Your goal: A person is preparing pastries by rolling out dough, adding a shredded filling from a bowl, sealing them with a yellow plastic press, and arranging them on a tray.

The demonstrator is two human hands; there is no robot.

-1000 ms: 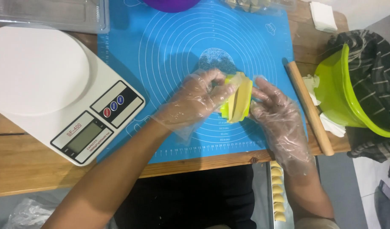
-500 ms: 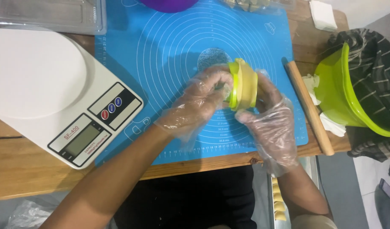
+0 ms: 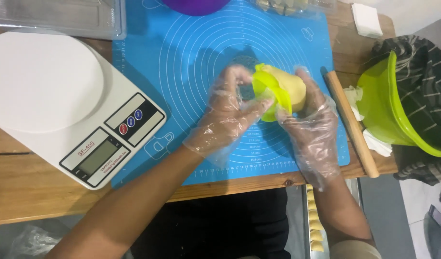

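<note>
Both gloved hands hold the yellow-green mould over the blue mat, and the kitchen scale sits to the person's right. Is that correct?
Not quite. The head view shows the kitchen scale on the person's left, not the right. The rest stands: the left hand and right hand, both in clear gloves, hold the yellow-green mould over the blue mat.

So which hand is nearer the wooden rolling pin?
Right. The right hand sits just beside the wooden rolling pin; the left hand is farther off, across the yellow-green mould they both hold.
</note>
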